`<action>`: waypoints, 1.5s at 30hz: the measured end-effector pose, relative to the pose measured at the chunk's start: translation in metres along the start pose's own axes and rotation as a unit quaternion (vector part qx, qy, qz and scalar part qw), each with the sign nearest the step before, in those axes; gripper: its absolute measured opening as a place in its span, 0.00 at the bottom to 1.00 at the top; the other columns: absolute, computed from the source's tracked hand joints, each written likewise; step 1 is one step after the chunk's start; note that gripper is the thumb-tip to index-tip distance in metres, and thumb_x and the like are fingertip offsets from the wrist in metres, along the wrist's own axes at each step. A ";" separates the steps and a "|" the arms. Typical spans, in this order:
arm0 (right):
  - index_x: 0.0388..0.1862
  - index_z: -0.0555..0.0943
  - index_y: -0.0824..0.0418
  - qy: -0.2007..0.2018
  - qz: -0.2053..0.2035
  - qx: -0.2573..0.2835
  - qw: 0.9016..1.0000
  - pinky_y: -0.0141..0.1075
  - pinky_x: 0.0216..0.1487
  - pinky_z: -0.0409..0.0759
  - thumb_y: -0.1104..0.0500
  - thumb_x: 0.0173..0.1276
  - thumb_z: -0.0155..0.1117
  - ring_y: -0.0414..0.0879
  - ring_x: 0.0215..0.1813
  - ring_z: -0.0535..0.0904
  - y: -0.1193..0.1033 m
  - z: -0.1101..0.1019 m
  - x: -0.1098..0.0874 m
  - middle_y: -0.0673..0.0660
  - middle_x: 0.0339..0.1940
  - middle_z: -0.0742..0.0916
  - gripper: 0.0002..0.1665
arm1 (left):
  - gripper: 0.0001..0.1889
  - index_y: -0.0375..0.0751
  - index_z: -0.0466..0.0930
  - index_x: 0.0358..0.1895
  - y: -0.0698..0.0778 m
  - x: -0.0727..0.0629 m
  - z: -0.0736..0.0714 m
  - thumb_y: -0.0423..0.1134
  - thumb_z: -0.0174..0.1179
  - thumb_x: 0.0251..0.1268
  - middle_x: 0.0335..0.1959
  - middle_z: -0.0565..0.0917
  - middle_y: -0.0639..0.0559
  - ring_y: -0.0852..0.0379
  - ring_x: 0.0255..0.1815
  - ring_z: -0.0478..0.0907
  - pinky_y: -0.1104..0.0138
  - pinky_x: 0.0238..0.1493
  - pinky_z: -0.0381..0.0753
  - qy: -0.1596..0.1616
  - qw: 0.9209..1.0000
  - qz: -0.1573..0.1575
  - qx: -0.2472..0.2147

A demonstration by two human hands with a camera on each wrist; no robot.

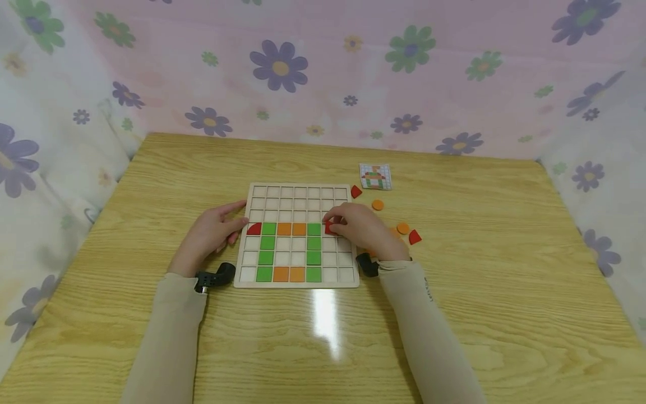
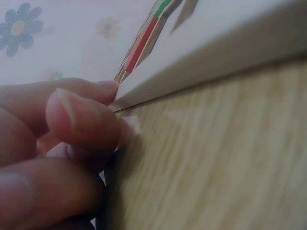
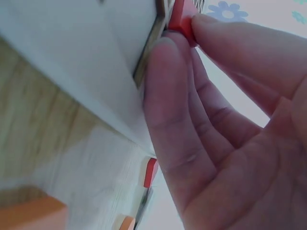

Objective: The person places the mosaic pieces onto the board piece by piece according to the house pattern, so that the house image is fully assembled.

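A wooden grid board (image 1: 298,245) lies flat on the table, with green and orange squares set in several of its cells. In the row with the top green squares, a red quarter-circle piece (image 1: 254,229) sits in the leftmost cell. My right hand (image 1: 358,224) pinches another red quarter-circle piece (image 3: 181,19) between thumb and fingers, over a cell just right of the green column. At the board's left edge rests my left hand (image 1: 212,229), its loosely bent fingers touching the rim in the left wrist view.
A small pattern card (image 1: 375,177) lies beyond the board's right corner. Loose pieces lie right of the board: a red quarter-circle (image 1: 356,192), an orange disc (image 1: 377,205), a second orange disc (image 1: 402,228) and another red quarter-circle (image 1: 415,237). A floral curtain (image 1: 323,73) hangs behind the table.
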State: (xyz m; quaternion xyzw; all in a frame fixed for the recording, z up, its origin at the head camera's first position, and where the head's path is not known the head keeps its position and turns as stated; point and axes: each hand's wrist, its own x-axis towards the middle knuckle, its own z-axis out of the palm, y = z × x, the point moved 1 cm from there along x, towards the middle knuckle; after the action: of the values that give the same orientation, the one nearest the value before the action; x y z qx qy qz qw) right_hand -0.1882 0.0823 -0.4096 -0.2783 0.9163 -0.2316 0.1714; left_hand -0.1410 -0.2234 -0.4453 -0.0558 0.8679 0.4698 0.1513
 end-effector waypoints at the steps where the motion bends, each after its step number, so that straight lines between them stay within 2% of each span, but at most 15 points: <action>1: 0.46 0.80 0.52 0.001 -0.001 -0.004 1.000 0.35 0.40 0.71 0.57 0.65 0.56 0.43 0.36 0.73 0.000 0.001 0.001 0.48 0.34 0.80 0.11 | 0.30 0.60 0.59 0.66 0.000 0.000 0.000 0.57 0.52 0.60 0.15 0.73 0.46 0.59 0.06 0.59 0.65 0.08 0.63 -0.001 1.000 0.000 -0.002; 8: 0.46 0.79 0.52 0.004 0.007 -0.012 1.000 0.35 0.40 0.71 0.58 0.65 0.56 0.44 0.36 0.71 -0.003 0.002 0.002 0.49 0.34 0.79 0.12 | 0.30 0.59 0.59 0.66 0.002 0.000 0.000 0.56 0.52 0.61 0.15 0.73 0.46 0.60 0.06 0.59 0.65 0.08 0.63 -0.001 1.000 0.003 -0.008; 22: 0.41 0.80 0.53 0.012 0.013 -0.009 1.000 0.34 0.38 0.71 0.59 0.63 0.59 0.43 0.35 0.72 -0.006 0.005 0.004 0.48 0.32 0.79 0.08 | 0.29 0.58 0.59 0.66 0.003 -0.002 -0.001 0.55 0.52 0.61 0.15 0.73 0.46 0.60 0.05 0.59 0.65 0.08 0.63 0.001 1.000 0.006 -0.008; 36: 0.42 0.80 0.53 0.011 0.019 -0.004 1.000 0.35 0.37 0.71 0.59 0.64 0.58 0.44 0.34 0.72 -0.005 0.003 0.003 0.49 0.32 0.79 0.09 | 0.29 0.60 0.60 0.66 0.003 -0.001 0.001 0.56 0.52 0.60 0.15 0.73 0.47 0.59 0.05 0.58 0.65 0.07 0.62 0.005 1.000 -0.006 -0.006; 40: 0.42 0.81 0.52 0.007 0.018 -0.011 1.000 0.35 0.37 0.71 0.58 0.64 0.57 0.43 0.35 0.72 -0.005 0.002 0.002 0.48 0.32 0.79 0.09 | 0.29 0.61 0.60 0.65 0.003 -0.001 0.001 0.56 0.53 0.60 0.15 0.73 0.47 0.59 0.05 0.58 0.65 0.07 0.62 0.010 1.000 -0.008 -0.007; 45: 0.44 0.80 0.54 0.010 0.028 0.011 0.999 0.36 0.40 0.72 0.56 0.65 0.56 0.44 0.37 0.73 0.000 -0.001 -0.004 0.49 0.35 0.80 0.10 | 0.29 0.60 0.61 0.65 0.001 -0.001 0.001 0.56 0.53 0.60 0.15 0.73 0.46 0.60 0.05 0.58 0.65 0.07 0.62 0.008 1.000 -0.003 -0.011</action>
State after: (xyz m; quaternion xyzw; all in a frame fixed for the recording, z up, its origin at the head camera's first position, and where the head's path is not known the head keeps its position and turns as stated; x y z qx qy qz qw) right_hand -0.1849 0.0849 -0.4081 -0.2483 0.9226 -0.2398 0.1720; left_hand -0.1399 -0.2214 -0.4444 -0.0637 0.8639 0.4782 0.1451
